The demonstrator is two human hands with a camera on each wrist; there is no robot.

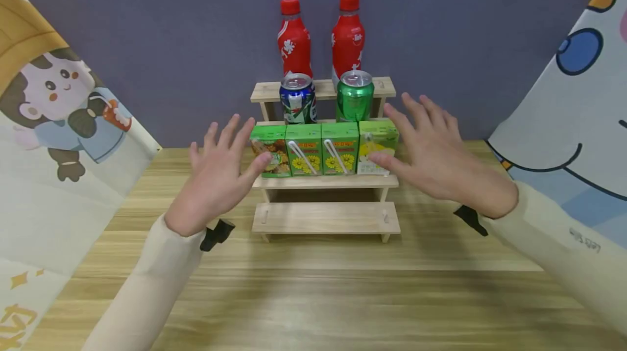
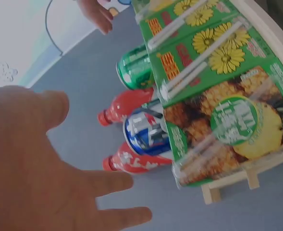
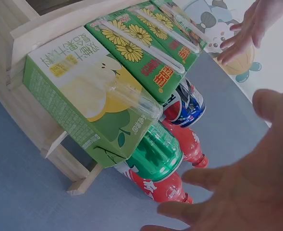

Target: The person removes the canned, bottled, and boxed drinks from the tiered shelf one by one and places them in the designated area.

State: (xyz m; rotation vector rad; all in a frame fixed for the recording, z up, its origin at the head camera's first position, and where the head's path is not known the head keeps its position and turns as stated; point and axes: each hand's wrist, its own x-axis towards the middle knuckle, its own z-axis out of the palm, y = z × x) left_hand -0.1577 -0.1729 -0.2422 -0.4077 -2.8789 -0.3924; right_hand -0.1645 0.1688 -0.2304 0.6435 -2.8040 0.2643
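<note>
Left hand (image 1: 215, 177), right hand (image 1: 436, 149), fingers spread, flanked mid-frame juice boxes (image 1: 338, 149), gap unclear; likely reaching step, next move needed grip.

Seen from my remote post, four drink cartons (image 1: 339, 149) stand upright side by side in a straight row, fronts facing out, on the tier just above the lowest of a wooden stand (image 1: 325, 218). At far left, I see a green pineapple carton (image 2: 227, 127) printed with fruit chunks, its straw in a clear sleeve. Two matching green flower cartons (image 1: 303, 156) fill the middle, with yellow blossoms, red lettering and white straws slanting across their fronts. At far right is a pale yellow-green fruit carton (image 3: 86, 84), straw attached.
</note>
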